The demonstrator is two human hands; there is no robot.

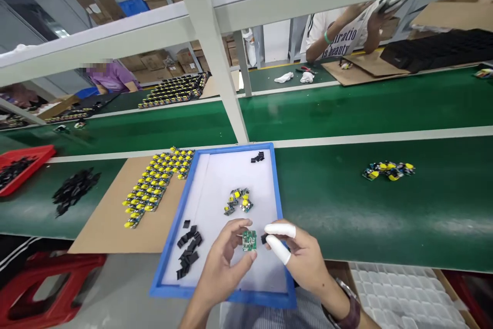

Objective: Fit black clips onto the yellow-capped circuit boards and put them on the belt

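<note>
Between the thumb and fingers of my left hand (227, 259) is a small green circuit board (249, 240), its soldered face toward me. My right hand (300, 252), with white finger cots on thumb and forefinger, pinches a small black piece (264, 238) just right of the board, with a narrow gap between them. Both hands are over the near part of a blue-rimmed white tray (280, 200). Farther in on the tray lies a small group of boards with yellow parts (239, 199). Loose black pieces (188, 252) lie at its left side, and several more black pieces (258, 157) at the far right corner.
Left of the tray, rows of yellow-topped boards (154, 185) stand on a cardboard sheet (103, 221). Beyond are a black pile (75, 190) and a red bin (46, 154). More boards (389, 170) lie right. A white post (219, 57) rises behind the tray; two people work across the bench.
</note>
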